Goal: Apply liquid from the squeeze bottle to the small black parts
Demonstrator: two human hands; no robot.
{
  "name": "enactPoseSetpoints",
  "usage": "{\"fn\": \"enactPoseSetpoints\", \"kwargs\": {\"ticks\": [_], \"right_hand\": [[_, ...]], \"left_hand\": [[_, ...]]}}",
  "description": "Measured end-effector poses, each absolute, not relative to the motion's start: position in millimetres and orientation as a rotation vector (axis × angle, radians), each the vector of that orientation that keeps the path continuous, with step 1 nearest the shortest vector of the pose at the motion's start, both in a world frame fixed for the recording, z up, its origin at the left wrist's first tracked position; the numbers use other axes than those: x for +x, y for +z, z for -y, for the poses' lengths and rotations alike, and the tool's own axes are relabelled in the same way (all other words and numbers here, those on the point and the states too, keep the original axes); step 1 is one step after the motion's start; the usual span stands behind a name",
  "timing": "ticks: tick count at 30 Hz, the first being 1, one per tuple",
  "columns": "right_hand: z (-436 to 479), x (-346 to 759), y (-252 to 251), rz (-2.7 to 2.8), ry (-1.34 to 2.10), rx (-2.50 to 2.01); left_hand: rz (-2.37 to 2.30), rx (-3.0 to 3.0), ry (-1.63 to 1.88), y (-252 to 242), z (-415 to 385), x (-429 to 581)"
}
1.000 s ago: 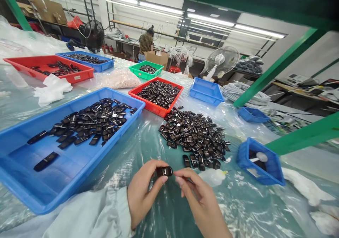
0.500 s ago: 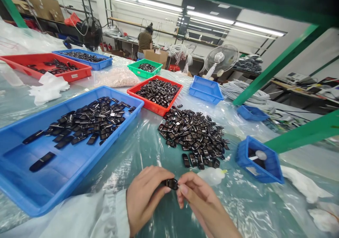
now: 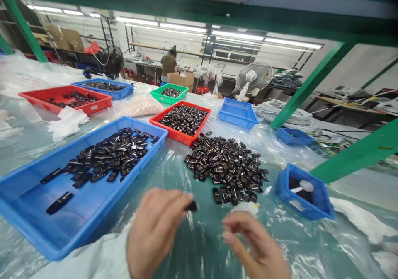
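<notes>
Between the fingers of my left hand [image 3: 157, 225] is a small glossy black plastic piece [image 3: 191, 206], mostly covered by the fingers. My right hand [image 3: 256, 243] is apart from it, blurred, its fingers curved and loosely parted with nothing visible in them. Just behind the right hand lies a translucent squeeze bottle [image 3: 247, 207] with a yellowish tip, partly hidden. A heap of similar black pieces [image 3: 226, 167] spreads over the green table top beyond both hands. To the left, a large blue tray [image 3: 102, 212] holds many more such pieces, loosely piled.
A red tray [image 3: 189, 140] and a green tray [image 3: 169, 100] of black pieces stand further back. A small blue bin [image 3: 306, 210] with a white-headed tool is at right, near a green post [image 3: 357, 152]. Behind are a fan [image 3: 251, 78] and another person [image 3: 168, 63].
My hands have come apart. The left hand has moved left with the black piece, and the right hand has let go of it and moved right. The camera view has tilted.
</notes>
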State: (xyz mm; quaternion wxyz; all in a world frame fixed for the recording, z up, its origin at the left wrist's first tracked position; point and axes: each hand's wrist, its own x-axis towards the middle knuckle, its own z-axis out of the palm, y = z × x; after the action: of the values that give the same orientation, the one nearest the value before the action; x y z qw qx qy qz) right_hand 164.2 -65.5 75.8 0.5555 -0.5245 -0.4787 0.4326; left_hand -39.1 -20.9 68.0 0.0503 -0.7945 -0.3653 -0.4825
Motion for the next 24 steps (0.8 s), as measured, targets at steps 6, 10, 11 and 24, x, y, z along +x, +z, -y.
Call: {"fn": "enactPoseSetpoints", "kwargs": {"ticks": [6, 10, 11, 24], "right_hand": [[60, 231, 59, 1.184, 0.166, -1.312], [49, 243, 30, 1.343, 0.495, -1.418], [49, 240, 25, 1.371, 0.564, -1.442], [53, 232, 23, 1.498, 0.920, -1.544]], "left_hand": [[1.506, -1.931, -0.994, 71, -8, -73], [1.389, -2.446, -0.928, 37, -15, -38], [1.367, -2.519, -0.899, 31, -18, -27], [1.339, -2.932, -0.834, 22, -62, 24]]}}
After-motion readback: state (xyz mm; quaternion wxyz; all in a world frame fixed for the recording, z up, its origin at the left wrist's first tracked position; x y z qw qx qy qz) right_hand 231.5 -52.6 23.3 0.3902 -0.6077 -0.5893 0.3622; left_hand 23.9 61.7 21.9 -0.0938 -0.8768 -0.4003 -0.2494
